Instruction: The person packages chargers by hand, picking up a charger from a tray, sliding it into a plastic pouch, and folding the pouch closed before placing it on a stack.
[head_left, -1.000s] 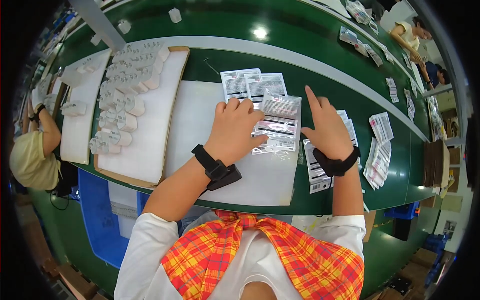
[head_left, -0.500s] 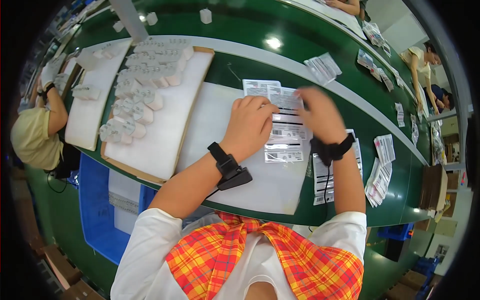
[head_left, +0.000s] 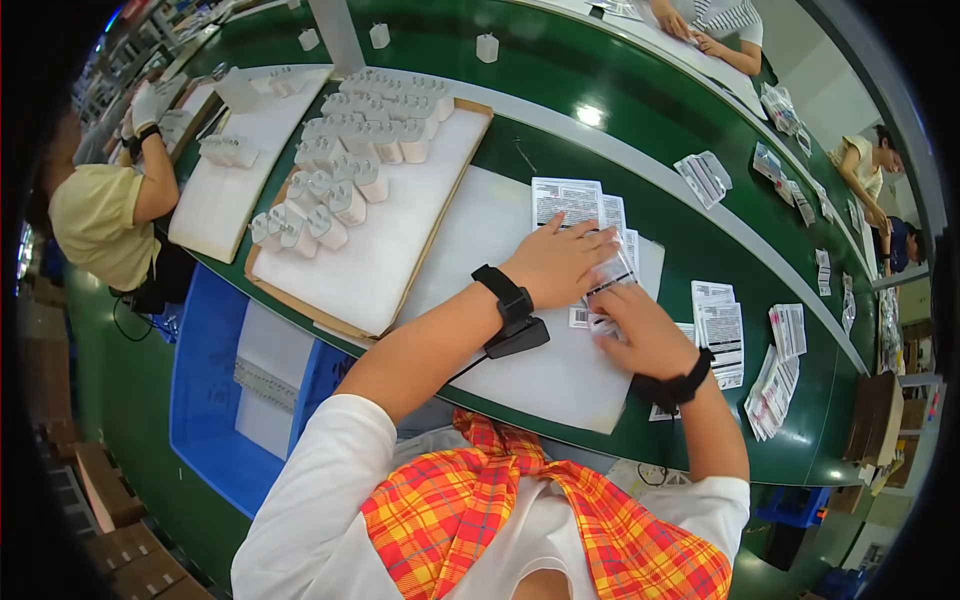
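two hands on one glossy packet (head_left: 621,268) here, by the far right corner of the white mat (head_left: 560,396): my left hand (head_left: 562,262) lies flat, fingers spread; my right hand (head_left: 640,328) curls at the near end, pinching or not, i can't tell. looks light, bendy, slippery; best held by its edges. dense dark print, too small to read.

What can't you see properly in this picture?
In the head view:
Printed packet: partly covered by the left hand and right hand.
Striped-shirt co-worker: head cut off by the top edge.
Fanned printed cards at right: print too small to read.
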